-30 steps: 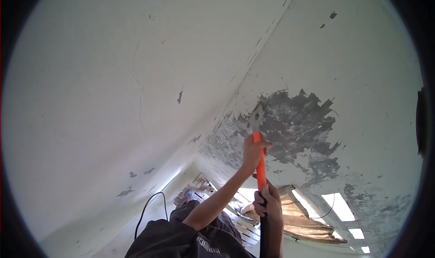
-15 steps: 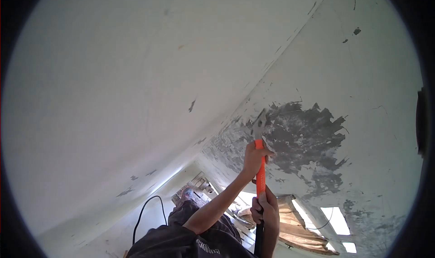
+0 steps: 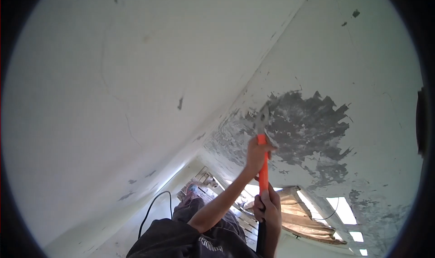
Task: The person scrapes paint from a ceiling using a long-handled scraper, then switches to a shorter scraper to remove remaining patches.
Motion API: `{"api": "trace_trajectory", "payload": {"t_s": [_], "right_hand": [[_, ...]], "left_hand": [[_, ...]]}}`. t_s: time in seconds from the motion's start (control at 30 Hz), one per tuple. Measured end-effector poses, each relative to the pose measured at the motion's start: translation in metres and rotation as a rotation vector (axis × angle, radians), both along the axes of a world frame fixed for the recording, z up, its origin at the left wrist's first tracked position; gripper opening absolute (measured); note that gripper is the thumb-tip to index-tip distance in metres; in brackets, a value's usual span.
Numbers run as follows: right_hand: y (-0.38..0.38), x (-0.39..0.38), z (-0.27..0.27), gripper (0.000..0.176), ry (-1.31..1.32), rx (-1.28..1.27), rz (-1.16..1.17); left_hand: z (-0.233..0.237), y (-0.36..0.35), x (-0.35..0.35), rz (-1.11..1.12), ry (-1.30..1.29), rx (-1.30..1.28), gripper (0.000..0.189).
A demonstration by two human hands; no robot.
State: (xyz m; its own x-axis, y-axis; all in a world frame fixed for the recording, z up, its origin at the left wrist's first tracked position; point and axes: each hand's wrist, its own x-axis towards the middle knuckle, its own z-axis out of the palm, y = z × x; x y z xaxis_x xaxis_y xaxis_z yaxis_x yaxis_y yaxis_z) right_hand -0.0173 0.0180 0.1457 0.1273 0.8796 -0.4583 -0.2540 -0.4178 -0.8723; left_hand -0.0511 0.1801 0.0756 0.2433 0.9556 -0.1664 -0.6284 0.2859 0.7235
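A scraper [image 3: 263,167] with a metal head, an orange shaft and a black lower handle reaches up to the surface in front of me. Its metal head [image 3: 262,117] lies at the left side of a grey patch [image 3: 308,126] where the white coating is gone. High on the orange shaft, just below the head, my left hand [image 3: 257,153] is closed. My right hand [image 3: 269,207] wraps the shaft lower down, where orange meets black. The blade's edge is blurred, so its exact contact is hard to see.
White painted surfaces meet at a seam [image 3: 267,61], with small chips and cracks. A black cable [image 3: 152,203] loops at lower left. Brownish sheeting [image 3: 301,212] hangs beside bright openings [image 3: 342,210]. A slatted wooden structure [image 3: 247,224] stands below.
The view has shifted slightly, so the grey patch sits a little higher. The scraper head appears slightly higher too. Both hands keep their hold on the scraper.
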Motion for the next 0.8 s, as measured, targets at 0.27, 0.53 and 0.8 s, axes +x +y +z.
{"api": "trace_trajectory", "payload": {"t_s": [0.27, 0.53, 0.8], "right_hand": [[0.011, -0.01, -0.008, 0.046, -0.019, -0.02, -0.033], [0.015, -0.009, -0.01, 0.045, -0.011, -0.022, -0.016], [0.017, -0.006, -0.012, 0.047, -0.059, 0.003, 0.03]], "left_hand": [[-0.004, 0.011, -0.011, 0.004, 0.024, -0.046, 0.017], [-0.008, 0.016, -0.015, -0.025, 0.012, -0.033, 0.018], [-0.004, 0.019, -0.012, -0.032, -0.025, -0.075, 0.017]]}}
